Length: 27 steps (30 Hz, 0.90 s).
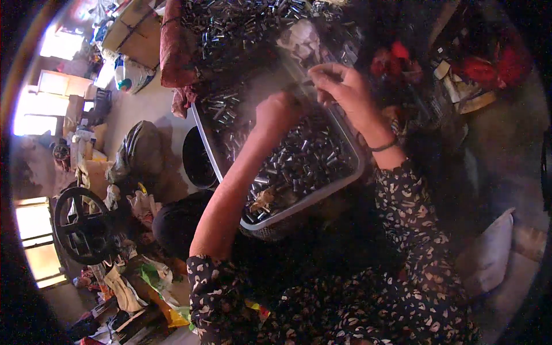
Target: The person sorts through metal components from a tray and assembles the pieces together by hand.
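A grey plastic crate (270, 219) in front of me holds many small, dark, shiny cylindrical metal pieces (310, 152). Over its far half, my left hand (278, 112) is closed with the fingers curled, blurred and partly in shadow. What it holds, if anything, I cannot make out. Just to its right, above the crate's right rim, my right hand (344, 92) is bent in a pinch. A small dark bit seems to be at its fingertips, too unclear to name. The two hands are close together but apart.
Beyond the crate lies a larger heap of metal pieces (241, 31), bordered on the left by red cloth (175, 46). A black round tub (198, 158) stands left of the crate. Further left are a steering wheel (84, 226) and a grey sack (140, 150). A pale sheet (494, 253) lies right.
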### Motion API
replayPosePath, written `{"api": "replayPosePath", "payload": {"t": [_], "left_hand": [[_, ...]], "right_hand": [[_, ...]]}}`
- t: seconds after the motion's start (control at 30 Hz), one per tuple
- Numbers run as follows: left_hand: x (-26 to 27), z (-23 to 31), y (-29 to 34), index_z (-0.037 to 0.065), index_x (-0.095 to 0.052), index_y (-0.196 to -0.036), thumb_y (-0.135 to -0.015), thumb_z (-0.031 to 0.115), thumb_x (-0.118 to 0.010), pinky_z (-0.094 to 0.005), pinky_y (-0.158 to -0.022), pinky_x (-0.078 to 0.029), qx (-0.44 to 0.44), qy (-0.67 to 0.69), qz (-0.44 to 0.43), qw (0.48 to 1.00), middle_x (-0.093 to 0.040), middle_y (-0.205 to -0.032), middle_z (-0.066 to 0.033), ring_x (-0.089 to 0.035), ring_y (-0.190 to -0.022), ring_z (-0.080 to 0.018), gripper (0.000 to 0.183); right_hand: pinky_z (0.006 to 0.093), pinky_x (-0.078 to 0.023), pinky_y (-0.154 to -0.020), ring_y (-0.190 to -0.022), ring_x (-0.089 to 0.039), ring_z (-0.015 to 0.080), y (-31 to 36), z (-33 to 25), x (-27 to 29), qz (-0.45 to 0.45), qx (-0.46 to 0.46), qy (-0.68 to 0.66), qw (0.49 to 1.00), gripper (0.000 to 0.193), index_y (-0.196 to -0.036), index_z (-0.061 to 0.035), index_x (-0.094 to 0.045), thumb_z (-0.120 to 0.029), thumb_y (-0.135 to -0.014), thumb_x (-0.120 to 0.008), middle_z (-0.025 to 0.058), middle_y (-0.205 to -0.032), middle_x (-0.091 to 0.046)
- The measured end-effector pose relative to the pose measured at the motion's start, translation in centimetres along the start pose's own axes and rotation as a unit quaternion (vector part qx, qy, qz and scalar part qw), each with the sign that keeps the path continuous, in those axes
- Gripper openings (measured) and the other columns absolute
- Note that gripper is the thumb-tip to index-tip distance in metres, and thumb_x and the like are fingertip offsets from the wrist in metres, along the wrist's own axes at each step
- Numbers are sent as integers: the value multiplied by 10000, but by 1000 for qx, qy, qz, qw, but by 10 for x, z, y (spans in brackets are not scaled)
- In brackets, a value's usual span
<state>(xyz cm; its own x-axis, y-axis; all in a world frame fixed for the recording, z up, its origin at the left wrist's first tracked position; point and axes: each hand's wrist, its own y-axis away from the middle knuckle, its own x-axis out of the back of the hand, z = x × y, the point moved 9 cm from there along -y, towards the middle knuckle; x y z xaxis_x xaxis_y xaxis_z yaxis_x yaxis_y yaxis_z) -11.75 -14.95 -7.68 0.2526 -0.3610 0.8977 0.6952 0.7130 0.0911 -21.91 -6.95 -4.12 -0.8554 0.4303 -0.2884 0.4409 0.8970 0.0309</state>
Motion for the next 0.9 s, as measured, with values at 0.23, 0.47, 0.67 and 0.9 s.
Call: {"api": "replayPosePath", "payload": {"t": [0.23,0.47,0.67,0.9], "left_hand": [[-15,27,2,59,-594,-722,-712,158,-510,-421,-578,-448,-127,-136,-89,978,-583,-657,-160,-583,-645,-313,131],[-4,45,18,77,-594,-763,-701,87,-508,-393,-570,-468,-266,-220,-7,939,-570,-736,-152,-581,-668,-299,106],[8,23,16,94,-580,-792,-660,55,-517,-370,-589,-471,-268,-162,19,950,-540,-760,-101,-547,-721,-277,151],[-2,29,26,107,-571,-841,-654,54,-513,-359,-596,-463,-370,-173,-7,913,-529,-791,-75,-525,-713,-264,203]], "right_hand": [[200,-409,-455,-496,-500,71,-1,3,-3,-17,16,11,1000,274,-885,-28,-566,-249,-736,-632,12,-619,-547],[200,-417,-447,-498,-498,66,-3,6,-2,-19,22,26,999,255,-886,-29,-566,-236,-747,-618,8,-621,-540],[198,-424,-449,-497,-514,73,-4,9,-7,-28,17,10,999,220,-875,-24,-568,-194,-747,-620,20,-645,-553],[193,-424,-445,-498,-518,74,-3,11,-11,-52,6,2,999,229,-861,-20,-570,-203,-739,-632,23,-653,-557]]}}
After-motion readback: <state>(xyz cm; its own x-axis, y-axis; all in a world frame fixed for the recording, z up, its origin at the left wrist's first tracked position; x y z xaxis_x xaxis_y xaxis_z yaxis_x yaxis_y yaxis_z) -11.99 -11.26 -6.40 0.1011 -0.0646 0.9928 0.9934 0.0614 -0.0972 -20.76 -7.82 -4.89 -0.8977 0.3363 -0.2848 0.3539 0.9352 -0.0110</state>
